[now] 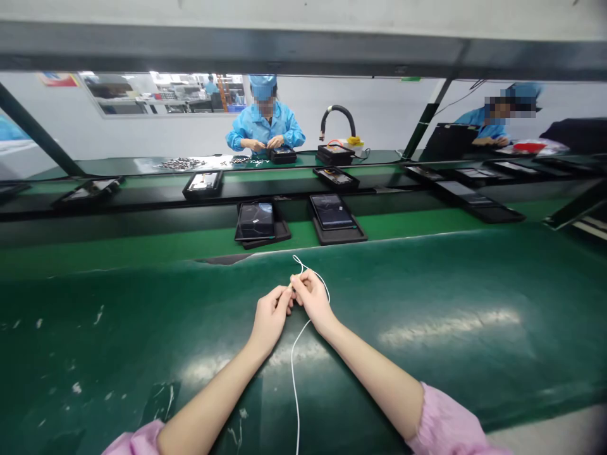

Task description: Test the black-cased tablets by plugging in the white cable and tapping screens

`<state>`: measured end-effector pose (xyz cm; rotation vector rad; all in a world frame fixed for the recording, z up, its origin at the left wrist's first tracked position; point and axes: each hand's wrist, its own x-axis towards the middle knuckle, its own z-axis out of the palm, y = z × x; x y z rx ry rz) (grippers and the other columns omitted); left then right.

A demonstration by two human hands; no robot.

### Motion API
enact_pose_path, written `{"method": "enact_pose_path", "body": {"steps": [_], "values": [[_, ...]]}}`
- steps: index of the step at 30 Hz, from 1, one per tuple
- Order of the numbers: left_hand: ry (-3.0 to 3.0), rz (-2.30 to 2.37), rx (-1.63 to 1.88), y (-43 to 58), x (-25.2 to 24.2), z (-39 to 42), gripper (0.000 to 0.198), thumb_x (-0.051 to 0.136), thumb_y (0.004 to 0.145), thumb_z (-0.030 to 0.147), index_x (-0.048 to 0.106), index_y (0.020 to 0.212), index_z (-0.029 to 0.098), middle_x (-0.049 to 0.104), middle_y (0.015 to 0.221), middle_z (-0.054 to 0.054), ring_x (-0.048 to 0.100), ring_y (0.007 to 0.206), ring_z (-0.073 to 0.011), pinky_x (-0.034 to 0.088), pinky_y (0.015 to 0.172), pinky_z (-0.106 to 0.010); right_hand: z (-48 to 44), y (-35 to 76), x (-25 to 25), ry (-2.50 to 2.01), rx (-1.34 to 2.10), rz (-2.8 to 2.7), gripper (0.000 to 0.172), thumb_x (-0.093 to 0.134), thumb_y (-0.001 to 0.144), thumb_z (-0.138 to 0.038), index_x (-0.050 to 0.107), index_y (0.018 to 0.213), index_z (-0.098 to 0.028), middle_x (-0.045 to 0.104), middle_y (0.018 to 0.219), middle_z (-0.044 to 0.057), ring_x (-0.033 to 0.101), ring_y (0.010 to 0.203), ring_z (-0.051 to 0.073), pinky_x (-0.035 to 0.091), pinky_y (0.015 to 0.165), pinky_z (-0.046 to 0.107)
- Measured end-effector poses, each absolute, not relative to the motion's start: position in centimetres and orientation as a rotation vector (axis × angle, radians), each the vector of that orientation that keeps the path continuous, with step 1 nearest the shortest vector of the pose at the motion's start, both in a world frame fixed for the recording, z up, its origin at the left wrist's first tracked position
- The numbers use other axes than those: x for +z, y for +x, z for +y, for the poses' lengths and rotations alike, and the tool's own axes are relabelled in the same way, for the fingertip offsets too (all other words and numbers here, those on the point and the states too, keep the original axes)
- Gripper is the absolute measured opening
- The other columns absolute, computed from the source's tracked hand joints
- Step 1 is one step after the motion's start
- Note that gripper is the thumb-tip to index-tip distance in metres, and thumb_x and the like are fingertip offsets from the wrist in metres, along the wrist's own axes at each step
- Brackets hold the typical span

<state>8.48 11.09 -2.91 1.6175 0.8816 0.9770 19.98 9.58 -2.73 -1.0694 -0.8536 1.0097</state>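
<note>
A thin white cable runs up from the near edge of the green work surface, past my right wrist, and loops just beyond my fingers. My left hand is closed in a pinch, its thumb and fingertips at the cable where the two hands meet. Pressed close against it, my right hand pinches the cable too, with a loop standing out over its fingers. What lies right between the fingertips, perhaps the cable's end, is mostly hidden and too small to make out.
Two dark tablets, one on the left and one on the right, lie on black trays ahead. Beyond, a conveyor carries several trays with opened devices. A co-worker in blue handles a device opposite; another person sits at right. A shelf spans overhead.
</note>
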Motion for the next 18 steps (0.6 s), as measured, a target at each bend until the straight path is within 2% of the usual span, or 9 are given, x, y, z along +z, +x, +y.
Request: {"method": "enact_pose_path", "body": {"steps": [4,8,12,18], "values": [[1.592,0.844,0.968,8.56,-2.59,11.04,0.038,0.049,0.087,0.05,0.059,0.069,0.018,0.057,0.062,-0.001,0.052,0.058,-0.0142,0.044,0.06,-0.026,9.46,20.24,-2.59,-1.07,1.044,-0.873,0.052,0.07,0.067,-0.067,0.044,0.066,-0.021,0.045,0.049,-0.009,0.037,0.04,0.006,0.03,0.043,0.02],[1.577,0.83,0.947,8.41,-2.54,10.97,0.041,0.05,0.086,0.051,0.052,0.061,0.019,0.05,0.055,0.001,0.048,0.054,-0.0138,0.041,0.057,-0.026,9.31,20.52,-2.58,-1.073,1.044,-0.879,0.05,0.069,0.069,-0.066,0.046,0.07,-0.021,0.041,0.048,-0.01,0.034,0.039,0.006,0.028,0.043,0.021],[1.579,0.828,0.942,8.23,-2.54,10.94,0.044,0.049,0.086,0.053,0.048,0.057,0.02,0.046,0.053,0.002,0.045,0.052,-0.0138,0.04,0.055,-0.027,9.37,20.6,-2.84,-1.088,1.06,-0.889,0.055,0.066,0.069,-0.07,0.042,0.062,-0.022,0.038,0.044,-0.009,0.031,0.038,0.006,0.023,0.041,0.021],[1.578,0.864,0.985,8.04,-2.04,10.82,0.044,0.045,0.09,0.053,0.047,0.061,0.021,0.046,0.056,0.002,0.046,0.055,-0.0147,0.039,0.059,-0.027,9.26,20.57,-3.14,-1.142,1.063,-0.891,0.058,0.065,0.067,-0.075,0.042,0.061,-0.022,0.034,0.044,-0.01,0.028,0.039,0.006,0.019,0.04,0.022]]}}
